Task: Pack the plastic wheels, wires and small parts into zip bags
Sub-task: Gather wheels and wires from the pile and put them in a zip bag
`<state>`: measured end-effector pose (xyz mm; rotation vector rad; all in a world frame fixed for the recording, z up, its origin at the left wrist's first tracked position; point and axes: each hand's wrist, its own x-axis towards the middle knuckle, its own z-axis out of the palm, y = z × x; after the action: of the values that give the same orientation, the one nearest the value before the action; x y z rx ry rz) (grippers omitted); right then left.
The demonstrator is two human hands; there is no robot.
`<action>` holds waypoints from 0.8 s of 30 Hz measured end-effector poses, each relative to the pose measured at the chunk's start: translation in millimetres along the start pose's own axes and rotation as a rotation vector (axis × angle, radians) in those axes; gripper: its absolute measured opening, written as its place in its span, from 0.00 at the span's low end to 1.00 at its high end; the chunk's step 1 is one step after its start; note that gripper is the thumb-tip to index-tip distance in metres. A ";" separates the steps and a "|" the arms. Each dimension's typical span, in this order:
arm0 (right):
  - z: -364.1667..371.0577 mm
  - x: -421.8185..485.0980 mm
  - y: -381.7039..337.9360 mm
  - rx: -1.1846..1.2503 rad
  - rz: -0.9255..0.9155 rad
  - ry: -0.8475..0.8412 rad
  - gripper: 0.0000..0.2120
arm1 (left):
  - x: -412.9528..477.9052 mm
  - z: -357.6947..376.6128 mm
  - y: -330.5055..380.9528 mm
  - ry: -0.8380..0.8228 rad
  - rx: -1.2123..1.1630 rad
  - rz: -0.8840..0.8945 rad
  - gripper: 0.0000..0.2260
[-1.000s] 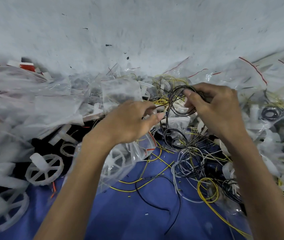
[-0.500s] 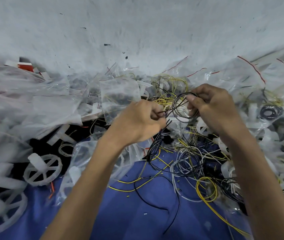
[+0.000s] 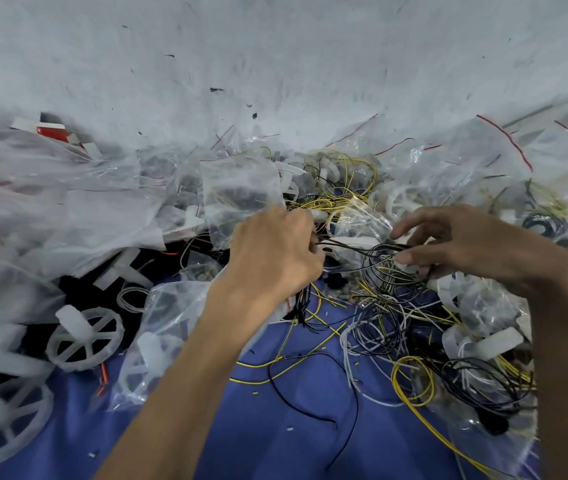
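My left hand is closed around one end of a bundle of thin black wires, whose loose ends hang below the fist. My right hand pinches the other end of that bundle between thumb and fingers. The wires stretch nearly level between both hands, above a tangle of black, white and yellow wires. A small clear zip bag lies just behind the bundle. White plastic spoked wheels lie at the left on the blue mat.
Heaps of clear zip bags fill the left and the right, some with red seal strips. A filled bag lies under my left forearm. A grey wall rises behind. A loop of yellow wire lies near my right forearm.
Both hands have dropped lower and moved apart, drawing the looped black wires out into a nearly straight bundle between them.
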<state>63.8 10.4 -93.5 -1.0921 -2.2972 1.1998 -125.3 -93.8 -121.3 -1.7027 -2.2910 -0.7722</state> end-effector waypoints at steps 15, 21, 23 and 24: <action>4.8 -3.6 -25.0 0.514 -0.272 0.516 0.07 | 3.5 -1.1 2.8 -0.265 -0.315 -0.043 0.30; 16.0 -2.2 -35.6 0.698 -0.308 0.592 0.07 | -0.5 4.2 15.4 -0.313 -0.261 -0.020 0.22; 18.3 -1.3 -37.4 0.773 -0.302 0.626 0.07 | -1.5 3.7 19.3 -0.342 -0.339 -0.015 0.22; 19.3 -0.6 -38.1 0.804 -0.296 0.643 0.06 | -2.1 3.7 21.4 -0.348 -0.372 -0.019 0.23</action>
<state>34.6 -14.2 -74.2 -0.6556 -1.2445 1.2323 -104.1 -89.3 -119.1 -2.1238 -2.5094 -1.0309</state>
